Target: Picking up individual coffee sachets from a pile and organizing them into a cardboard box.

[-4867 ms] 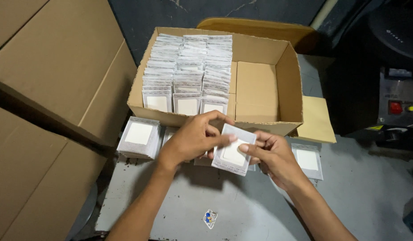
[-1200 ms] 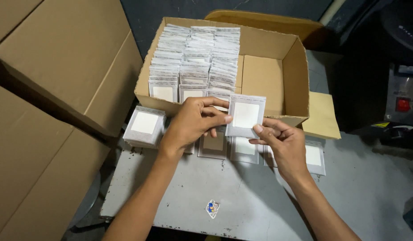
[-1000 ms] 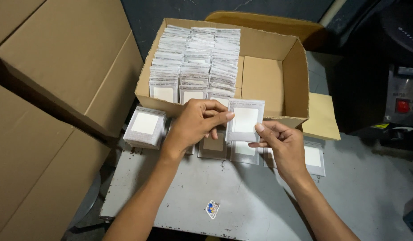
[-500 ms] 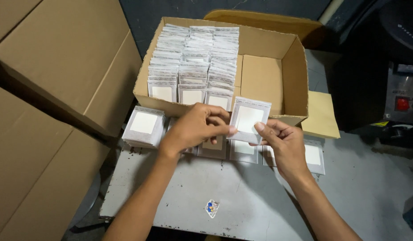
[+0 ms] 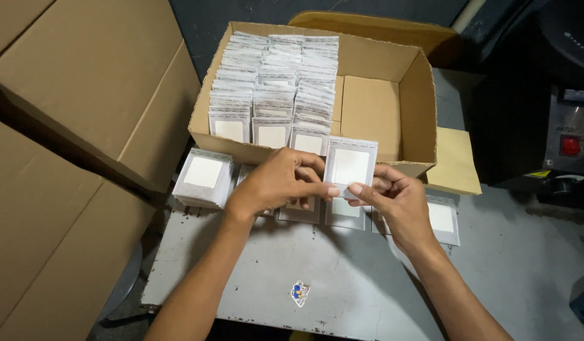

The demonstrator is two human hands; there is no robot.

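Observation:
Both hands hold one small stack of flat grey packets [image 5: 350, 165], each with a white square in the middle, upright at the front wall of an open cardboard box [image 5: 393, 66]. My left hand [image 5: 279, 183] pinches the stack's lower left edge. My right hand [image 5: 399, 202] grips its lower right edge from below. Three rows of the same packets [image 5: 276, 88] stand on edge in the left part of the box; its right part shows bare cardboard floor.
More packet piles lie on the grey metal table [image 5: 342, 284]: one at the left [image 5: 203, 178], some under my hands [image 5: 342, 211], one at the right [image 5: 442, 218]. Large cardboard boxes [image 5: 71, 126] stand on the left. A machine with a red button [image 5: 570, 145] is at the right.
The stack was lifted from low over the table and turned upright. In the last second it has shifted slightly right along the box's front wall, both hands still on it.

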